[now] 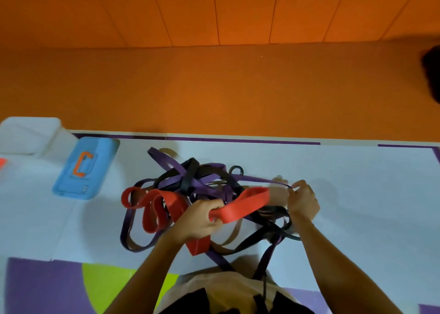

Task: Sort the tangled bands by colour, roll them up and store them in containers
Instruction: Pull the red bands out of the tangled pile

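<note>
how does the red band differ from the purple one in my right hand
The red band is bright red and broad; the purple band is dark and shows as a thin strip. The left hand grips the red band in a fist; the right hand pinches the purple band. Both run into the same tangle.

One tangled heap of bands [201,184]; four colours in it: red, purple, black, brown; bands per colour unclear. One blue-lidded container [102,151]; one orange handle [77,167]; one white container [31,132].
</note>
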{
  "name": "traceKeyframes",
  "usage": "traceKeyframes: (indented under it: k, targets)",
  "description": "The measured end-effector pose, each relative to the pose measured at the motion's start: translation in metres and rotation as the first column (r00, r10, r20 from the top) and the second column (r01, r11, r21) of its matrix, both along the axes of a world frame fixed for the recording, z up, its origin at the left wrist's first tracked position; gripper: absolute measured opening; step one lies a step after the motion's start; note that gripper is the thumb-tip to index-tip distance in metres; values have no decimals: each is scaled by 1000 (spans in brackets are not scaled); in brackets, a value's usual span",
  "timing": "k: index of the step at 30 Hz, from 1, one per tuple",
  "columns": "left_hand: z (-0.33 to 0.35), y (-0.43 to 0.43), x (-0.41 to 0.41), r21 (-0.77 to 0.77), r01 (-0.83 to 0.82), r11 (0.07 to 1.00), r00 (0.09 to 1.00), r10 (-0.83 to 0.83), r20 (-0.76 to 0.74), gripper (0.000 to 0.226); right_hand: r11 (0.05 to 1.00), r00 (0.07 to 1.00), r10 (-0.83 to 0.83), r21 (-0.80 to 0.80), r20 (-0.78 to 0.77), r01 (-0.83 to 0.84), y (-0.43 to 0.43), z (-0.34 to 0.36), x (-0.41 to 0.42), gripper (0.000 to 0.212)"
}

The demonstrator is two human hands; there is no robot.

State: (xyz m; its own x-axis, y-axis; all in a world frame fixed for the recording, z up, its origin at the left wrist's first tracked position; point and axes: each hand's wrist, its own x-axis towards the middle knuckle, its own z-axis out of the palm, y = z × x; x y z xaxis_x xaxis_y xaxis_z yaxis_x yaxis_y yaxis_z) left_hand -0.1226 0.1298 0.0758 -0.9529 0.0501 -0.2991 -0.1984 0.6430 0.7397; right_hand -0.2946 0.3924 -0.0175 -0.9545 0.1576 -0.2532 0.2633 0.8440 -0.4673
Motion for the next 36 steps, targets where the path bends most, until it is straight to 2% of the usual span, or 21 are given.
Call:
traceKeyframes:
  k: [3, 5, 8, 10, 11, 13, 14, 16, 18, 21, 24, 26, 28, 30, 32, 34, 36]
  targets:
    - [10, -17, 12, 204, -167, 965, 985, 174, -17, 17, 1000, 989, 28, 5, 144, -29, 5, -3, -3, 19]
    - [17, -26, 18, 342, -267, 901, 959, 284, 0, 21, 998, 984, 51, -28, 173, -47, 2, 0, -1, 27]
    - [27, -38, 24, 532, -423, 734, 879, 475, 44, 20, 996, 1000, 14, -85, -23, -16, -12, 10, 8, 33]
    - [30, -48, 27, 582, -509, 634, 809, 583, 72, 22, 975, 981, -34, -222, -191, -9, -27, 22, 18, 29]
    - [32, -54, 28, 604, -541, 586, 774, 628, 85, 23, 941, 973, -32, -335, -229, -47, -38, 29, 23, 25]
    - [36, -67, 29, 651, -577, 493, 721, 682, 121, 22, 823, 978, 69, -543, -197, -167, -67, 48, 41, 17]
    - [38, -73, 30, 671, -583, 458, 708, 692, 143, 22, 757, 969, 186, -605, -162, -246, -84, 57, 52, 17]
    - [43, -84, 33, 712, -567, 414, 709, 685, 166, 29, 616, 887, 455, -691, -80, -378, -120, 69, 80, 19]
    - [50, -93, 33, 739, -540, 403, 716, 682, 151, 33, 514, 790, 613, -773, 27, -373, -152, 73, 108, 16]
    - [66, -106, 34, 769, -519, 373, 706, 694, 140, 32, 397, 715, 690, -886, 117, -239, -186, 71, 143, 33]
    - [79, -133, 41, 816, -505, 280, 667, 726, 164, 27, 407, 695, 704, -884, 143, -230, -207, 70, 164, 23]
    - [86, -157, 48, 856, -461, 236, 663, 733, 155, 15, 421, 713, 686, -877, 143, -230, -219, 71, 173, 21]
    - [94, -181, 56, 889, -400, 223, 684, 718, 127, 10, 442, 768, 633, -860, 98, -254, -235, 75, 180, 37]
    - [99, -203, 63, 908, -363, 211, 703, 701, 118, 12, 472, 817, 573, -843, 69, -260, -252, 80, 185, 66]
    - [101, -223, 69, 923, -339, 183, 710, 693, 124, 17, 489, 816, 577, -817, 41, -305, -270, 85, 188, 91]
    - [104, -240, 74, 930, -328, 168, 723, 677, 133, 15, 501, 795, 607, -776, -1, -383, -288, 90, 191, 100]
    - [107, -251, 80, 929, -331, 164, 742, 654, 149, 15, 522, 770, 637, -725, -19, -449, -307, 96, 194, 97]
